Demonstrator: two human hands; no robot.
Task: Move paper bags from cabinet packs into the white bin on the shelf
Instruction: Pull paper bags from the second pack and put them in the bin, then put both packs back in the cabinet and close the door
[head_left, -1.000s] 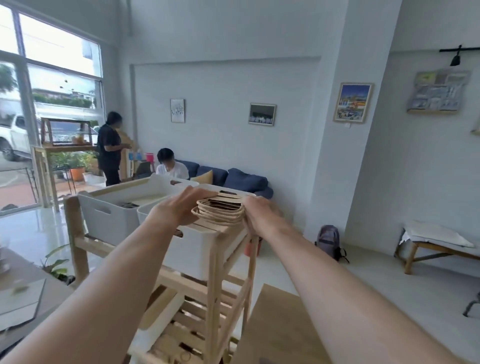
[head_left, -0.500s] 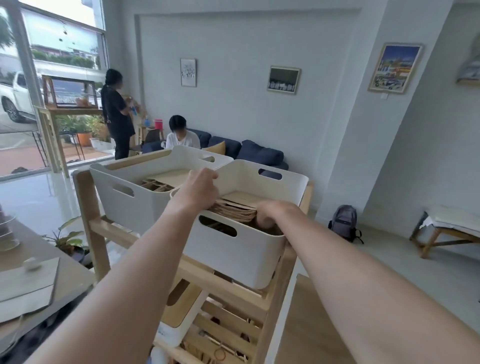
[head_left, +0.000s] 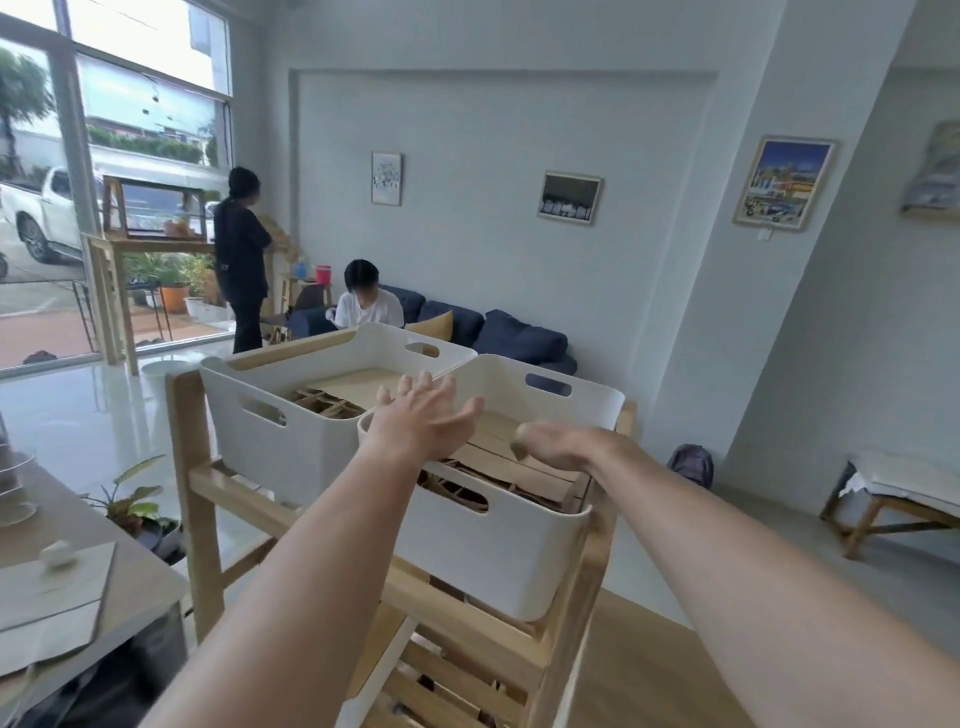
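Note:
Two white bins stand side by side on the top of a wooden shelf (head_left: 202, 467). The right bin (head_left: 498, 551) holds a flat stack of brown paper bags (head_left: 519, 462). My left hand (head_left: 426, 421) hovers above the bin's near left corner, fingers spread and empty. Over the bags, my right hand (head_left: 556, 441) is blurred, loosely open and holding nothing. The left bin (head_left: 280, 447) also has brown paper bags (head_left: 343, 395) inside.
A grey table (head_left: 78, 587) with a cup and sheets stands at the left. Lower shelf levels hold another white bin (head_left: 374, 670). Two people are by a blue sofa (head_left: 498, 338) at the back. A backpack (head_left: 691, 465) and a low wooden bench (head_left: 893, 499) are at the right.
Both hands lowered the stack of paper bags into the right bin, let go of it and lifted away with fingers apart. The camera view shifted.

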